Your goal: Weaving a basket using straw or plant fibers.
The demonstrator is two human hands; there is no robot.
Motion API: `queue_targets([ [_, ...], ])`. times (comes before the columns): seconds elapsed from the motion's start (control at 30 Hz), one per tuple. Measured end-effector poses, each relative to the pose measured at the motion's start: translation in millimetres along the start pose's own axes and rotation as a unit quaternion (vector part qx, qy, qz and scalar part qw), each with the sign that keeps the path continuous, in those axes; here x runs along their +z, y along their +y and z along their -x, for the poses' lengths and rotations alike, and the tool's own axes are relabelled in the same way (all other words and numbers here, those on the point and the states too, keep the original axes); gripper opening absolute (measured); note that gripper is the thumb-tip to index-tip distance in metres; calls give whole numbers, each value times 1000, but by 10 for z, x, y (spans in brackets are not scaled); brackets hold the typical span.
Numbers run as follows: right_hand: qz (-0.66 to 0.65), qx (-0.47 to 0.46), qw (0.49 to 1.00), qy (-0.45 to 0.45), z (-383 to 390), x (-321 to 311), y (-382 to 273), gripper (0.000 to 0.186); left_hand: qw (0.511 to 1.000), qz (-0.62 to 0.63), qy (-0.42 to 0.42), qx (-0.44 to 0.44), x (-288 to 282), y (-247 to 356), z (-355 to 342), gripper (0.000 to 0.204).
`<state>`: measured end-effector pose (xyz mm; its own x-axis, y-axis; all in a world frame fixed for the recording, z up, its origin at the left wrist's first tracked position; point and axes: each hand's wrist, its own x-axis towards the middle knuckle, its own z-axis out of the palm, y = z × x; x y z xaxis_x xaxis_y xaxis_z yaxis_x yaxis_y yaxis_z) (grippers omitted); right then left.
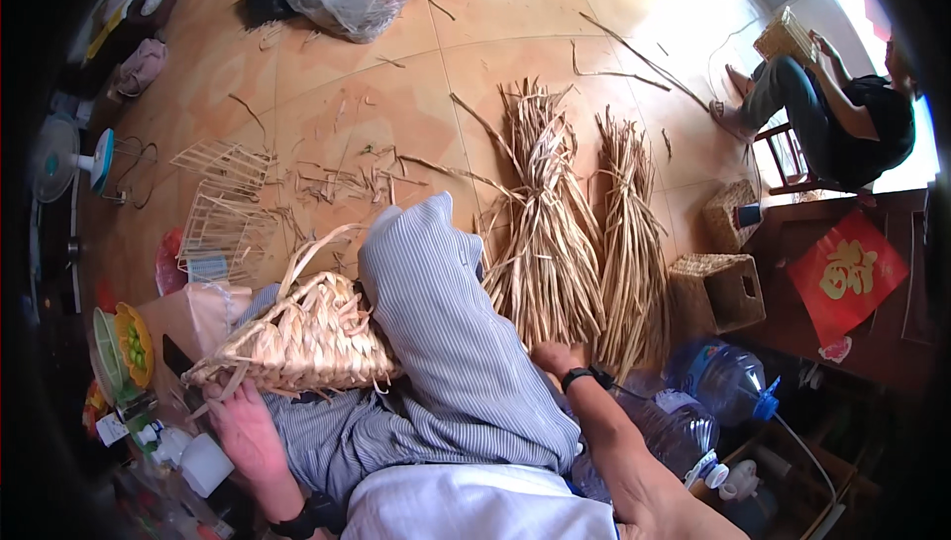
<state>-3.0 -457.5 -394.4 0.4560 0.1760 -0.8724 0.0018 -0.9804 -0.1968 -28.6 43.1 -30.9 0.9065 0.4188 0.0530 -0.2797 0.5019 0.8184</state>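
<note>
Tiled floor [396, 54], straw bundles [550, 243] at right. Left hand [248, 431] flat under half-woven basket [297, 337], open; right hand [555, 357] reaching bundles, closure unclear. Best: steady basket on knee, pull single strand.

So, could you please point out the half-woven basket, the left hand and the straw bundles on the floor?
Half-woven basket [297, 337]: head view, on its plaited side.
Left hand [246, 431]: head view, back of the hand.
Straw bundles [550, 243]: head view, middle of the nearer bundle.
</note>
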Motion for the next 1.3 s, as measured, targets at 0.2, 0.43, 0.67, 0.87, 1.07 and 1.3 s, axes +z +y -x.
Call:
queue_targets([
  [0.2,-144,53,952,263,-93,-416,456,22,1000,-5,12,-2,-1,13,-20,41],
  [0.43,-215,94,891,389,-361,-637,907,24,1000,12,22,3,-36,14,-14,45],
  [0.67,-226,93,885,396,-532,-531,893,22,995,-29,91,17,-161,73,51,48],
  [0.87,-324,151,910,212,-525,-277,688,64,997,-23,73,7,-116,34,24,49],
  [1.07,-366,154,882,255,-98,-519,69,65,997,-28,75,11,-133,92,14,46],
  [1.3,-323,202,892,244,-116,-463,-52,53,999,7,52,3,47,49,-12,40],
])
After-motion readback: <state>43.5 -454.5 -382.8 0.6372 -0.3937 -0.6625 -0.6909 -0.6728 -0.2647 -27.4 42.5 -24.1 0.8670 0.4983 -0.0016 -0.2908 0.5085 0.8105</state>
